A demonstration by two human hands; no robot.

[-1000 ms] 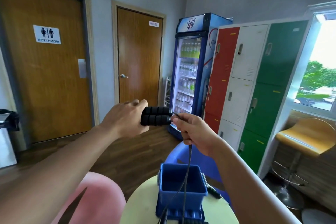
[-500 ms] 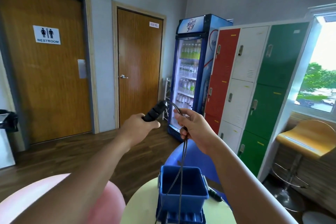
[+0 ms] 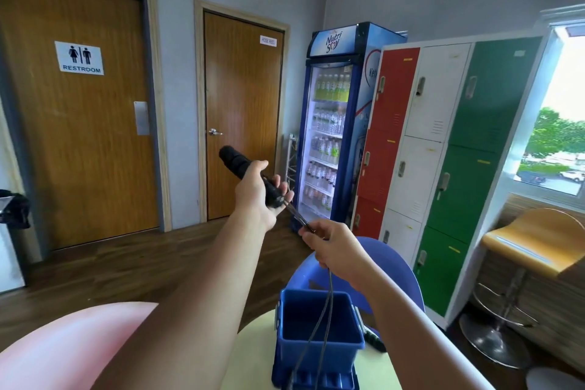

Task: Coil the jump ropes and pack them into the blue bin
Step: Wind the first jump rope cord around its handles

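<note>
My left hand (image 3: 258, 191) is raised in front of me and grips the two black foam handles of a jump rope (image 3: 235, 163), which point up and to the left. The thin grey cord (image 3: 321, 320) runs from the handles down to my right hand (image 3: 332, 248), which pinches it just below and to the right. From there two strands hang down in front of the open blue bin (image 3: 316, 323) on the round cream table (image 3: 253, 355). A second black handle (image 3: 373, 339) lies on the table behind the bin's right side.
A blue chair (image 3: 395, 260) stands behind the table and a pink seat (image 3: 63, 345) sits at lower left. Coloured lockers (image 3: 443, 152) and a drinks fridge (image 3: 332, 123) line the right wall. A yellow stool (image 3: 535, 247) stands by the window.
My left hand has turned the handles from lying level to pointing up-left and has moved farther out. My right hand has slid down the cord, away from the handles.
</note>
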